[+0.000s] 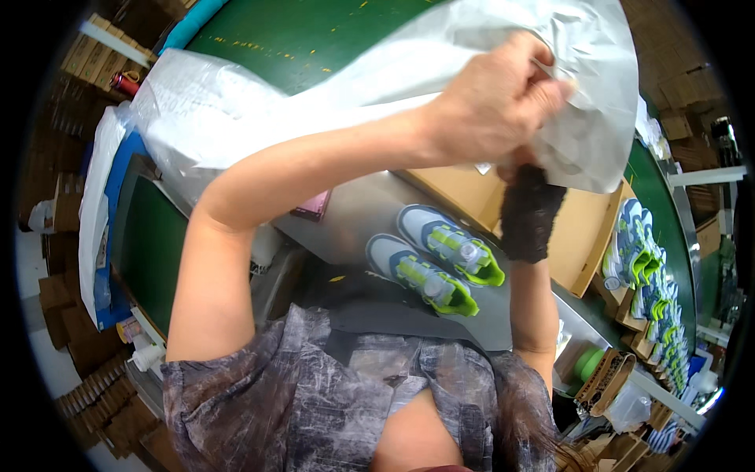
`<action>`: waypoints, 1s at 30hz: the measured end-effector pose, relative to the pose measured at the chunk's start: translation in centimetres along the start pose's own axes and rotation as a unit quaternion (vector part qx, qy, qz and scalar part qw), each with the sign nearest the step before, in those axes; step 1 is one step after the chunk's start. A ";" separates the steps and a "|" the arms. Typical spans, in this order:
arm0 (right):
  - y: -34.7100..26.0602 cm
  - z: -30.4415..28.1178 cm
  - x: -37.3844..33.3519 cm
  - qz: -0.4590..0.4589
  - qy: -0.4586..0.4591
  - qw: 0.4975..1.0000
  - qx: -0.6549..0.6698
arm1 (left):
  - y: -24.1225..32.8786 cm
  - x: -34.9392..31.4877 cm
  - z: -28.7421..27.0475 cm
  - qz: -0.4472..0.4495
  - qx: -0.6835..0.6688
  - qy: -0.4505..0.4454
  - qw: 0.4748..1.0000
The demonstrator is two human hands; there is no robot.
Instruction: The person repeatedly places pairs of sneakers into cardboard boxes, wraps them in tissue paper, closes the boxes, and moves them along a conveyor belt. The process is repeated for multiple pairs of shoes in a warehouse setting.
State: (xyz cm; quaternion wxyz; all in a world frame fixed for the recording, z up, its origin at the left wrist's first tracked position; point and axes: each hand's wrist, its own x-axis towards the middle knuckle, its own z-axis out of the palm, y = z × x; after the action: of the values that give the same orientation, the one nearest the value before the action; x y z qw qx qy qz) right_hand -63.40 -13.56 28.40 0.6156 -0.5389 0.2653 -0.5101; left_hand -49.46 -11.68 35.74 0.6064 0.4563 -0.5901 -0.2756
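Note:
My left hand (499, 98) is raised across to the right, its fingers pinched on a thin, whitish wrapping sheet (590, 134). Directly below it is my right hand (519, 160), mostly hidden behind the left one, so its fingers do not show. A dark cuff (535, 212) covers the right wrist. The sheet hangs over an open brown shoebox (586, 236). Closer to me, a pair of grey-blue sneakers (432, 267) with lime-green trim lies side by side on the grey work surface (346, 228).
More similar sneakers (649, 275) stand in a long row on the right. A large white plastic sheet (197, 118) spreads at the far left, before a green belt (267, 39). A small pink box (313, 206) lies beside my left forearm. Stacked cartons (94, 59) stand at the back left.

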 end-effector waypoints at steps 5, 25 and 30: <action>-1.7 -13.8 3.0 0.005 0.338 0.940 0.035 | -3.4 -0.7 3.2 0.228 0.342 -0.039 0.911; 3.2 -41.7 -13.2 0.027 0.521 0.848 0.092 | -23.4 -4.3 -17.7 -0.529 0.307 -0.033 0.790; 4.5 -41.9 -15.2 0.064 0.482 0.869 0.091 | -27.7 -6.2 -19.3 -0.486 0.082 -0.002 0.870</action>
State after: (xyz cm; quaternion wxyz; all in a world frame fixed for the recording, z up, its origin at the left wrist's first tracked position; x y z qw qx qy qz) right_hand -103.72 -16.56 9.16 0.4894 -0.1494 0.5150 -0.6877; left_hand -26.13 -13.81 10.70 0.3552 0.7328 -0.3152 -0.4872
